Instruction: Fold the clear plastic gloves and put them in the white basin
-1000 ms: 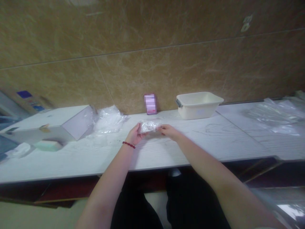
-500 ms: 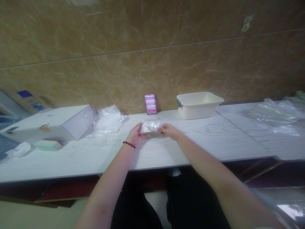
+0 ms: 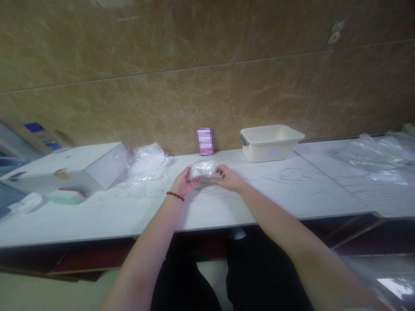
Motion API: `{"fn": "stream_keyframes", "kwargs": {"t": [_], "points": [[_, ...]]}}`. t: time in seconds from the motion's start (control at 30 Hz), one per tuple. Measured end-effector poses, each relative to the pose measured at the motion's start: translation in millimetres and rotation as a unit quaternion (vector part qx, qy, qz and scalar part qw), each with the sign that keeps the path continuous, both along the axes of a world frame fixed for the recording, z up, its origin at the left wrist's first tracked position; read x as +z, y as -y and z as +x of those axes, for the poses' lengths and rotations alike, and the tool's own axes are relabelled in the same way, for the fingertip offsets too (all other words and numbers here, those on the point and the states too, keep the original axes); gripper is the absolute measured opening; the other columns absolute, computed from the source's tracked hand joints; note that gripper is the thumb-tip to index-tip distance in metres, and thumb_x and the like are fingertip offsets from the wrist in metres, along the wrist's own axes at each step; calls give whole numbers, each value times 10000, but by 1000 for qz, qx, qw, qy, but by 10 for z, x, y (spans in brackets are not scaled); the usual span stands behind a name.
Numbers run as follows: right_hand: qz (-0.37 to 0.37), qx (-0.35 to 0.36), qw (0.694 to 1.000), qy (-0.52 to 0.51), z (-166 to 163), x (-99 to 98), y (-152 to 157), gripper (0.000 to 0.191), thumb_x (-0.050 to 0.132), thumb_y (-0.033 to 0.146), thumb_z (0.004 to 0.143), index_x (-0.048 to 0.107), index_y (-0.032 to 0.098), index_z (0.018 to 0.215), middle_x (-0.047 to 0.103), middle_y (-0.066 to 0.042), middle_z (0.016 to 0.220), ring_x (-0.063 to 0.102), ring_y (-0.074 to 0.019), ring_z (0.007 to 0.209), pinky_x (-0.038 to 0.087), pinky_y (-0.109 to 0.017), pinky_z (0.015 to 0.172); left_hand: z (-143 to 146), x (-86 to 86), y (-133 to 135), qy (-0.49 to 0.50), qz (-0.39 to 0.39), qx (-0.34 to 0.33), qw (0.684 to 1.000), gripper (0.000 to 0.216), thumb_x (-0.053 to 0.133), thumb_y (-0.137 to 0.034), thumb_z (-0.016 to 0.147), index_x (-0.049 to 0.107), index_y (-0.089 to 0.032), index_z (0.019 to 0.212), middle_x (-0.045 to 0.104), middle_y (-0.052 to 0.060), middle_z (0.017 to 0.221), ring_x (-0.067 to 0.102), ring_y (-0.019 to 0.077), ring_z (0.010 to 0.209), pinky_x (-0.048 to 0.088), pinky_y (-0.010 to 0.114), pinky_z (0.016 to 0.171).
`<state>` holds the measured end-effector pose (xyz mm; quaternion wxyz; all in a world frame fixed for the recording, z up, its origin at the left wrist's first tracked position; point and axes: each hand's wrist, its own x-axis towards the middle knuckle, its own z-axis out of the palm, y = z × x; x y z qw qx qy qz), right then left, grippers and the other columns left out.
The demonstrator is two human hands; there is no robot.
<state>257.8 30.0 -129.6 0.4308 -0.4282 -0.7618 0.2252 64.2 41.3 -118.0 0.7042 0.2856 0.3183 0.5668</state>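
Observation:
My left hand [image 3: 184, 183], with a red beaded bracelet at the wrist, grips the left end of a small packet in shiny, crinkled clear plastic [image 3: 202, 169]. The packet is held just above the white table. At its right end is my right hand [image 3: 228, 178], its thumb and fingers apart; whether a fingertip touches the plastic is hard to see. What lies inside the wrap cannot be made out.
Behind the packet a phone-like device [image 3: 205, 141] leans on the wall. A cream plastic bin [image 3: 272, 147] stands to its right. Clear plastic bags [image 3: 379, 157] lie far right. On the left are a white box [image 3: 97, 166], crumpled plastic bags [image 3: 149, 162] and a pale green block [image 3: 65, 197].
My right hand has loosened from the packet's right end, and its fingers have spread apart. The packet has tilted slightly, its right end higher, while my left hand keeps hold.

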Motion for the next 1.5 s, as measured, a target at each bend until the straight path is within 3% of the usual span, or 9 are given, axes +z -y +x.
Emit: {"fn": "stream_keyframes", "kwargs": {"t": [0.1,0.2,0.5,0.67,0.97,1.17,1.27,1.4,1.5], "points": [[91,-11,995,48,-4,52,48,361,624,373,560,480,165,818,473,-36,837,435,-136,795,360,-267,699,14,10,14,-16,-6,1,1000,177,410,-241,791,542,-135,840,591,76,898,570,162,788,494,287,675],[134,-2,989,70,-30,58,63,319,614,356,591,491,173,822,462,-43,857,426,-150,851,347,-283,753,25,19,30,-22,-6,-10,1000,179,420,-245,786,545,-131,845,589,82,922,565,176,812,495,292,679],[155,0,985,71,-70,1,0,100,527,230,688,563,195,774,468,-40,804,443,-151,817,344,-297,759,40,30,40,-39,1,-34,999,216,399,-241,799,540,-114,902,582,100,953,555,182,856,491,275,666],[170,-18,983,66,-44,48,4,111,473,254,725,553,178,716,462,-36,733,444,-132,749,358,-256,697,41,-19,17,-62,19,-12,998,191,407,-216,793,552,-120,872,588,78,938,561,171,826,494,281,635],[150,-40,987,41,12,88,-2,42,470,166,673,496,168,640,443,-25,716,426,-112,681,371,-236,640,39,-63,-36,-102,-14,0,995,165,420,-185,781,553,-116,851,603,74,845,577,149,724,497,256,571],[141,-37,989,3,7,35,-34,80,489,202,670,541,175,724,447,-62,887,440,-136,841,409,-259,706,29,-72,-46,-103,-21,-17,994,148,425,-180,777,534,-105,845,597,67,790,579,133,661,498,246,539],[80,-21,995,-48,-9,0,-46,113,492,232,666,549,189,754,416,-71,1018,421,-151,951,438,-253,680,22,-64,-37,-111,-22,-26,993,142,426,-175,776,532,-110,844,594,62,805,580,131,662,497,237,525],[6,-2,995,-97,-28,-16,-50,155,480,301,681,540,196,779,453,-59,1027,391,-166,1027,441,-248,674,17,-35,-11,-129,-21,-45,990,140,415,-186,781,527,-110,815,592,59,745,576,119,592,481,212,478],[-54,24,993,-99,-37,-8,-45,164,472,317,689,524,188,777,531,-31,856,500,-143,857,436,-258,661,17,-32,-5,-161,-14,-41,986,137,412,-206,781,514,-117,801,584,51,695,565,111,547,456,193,434]]}}
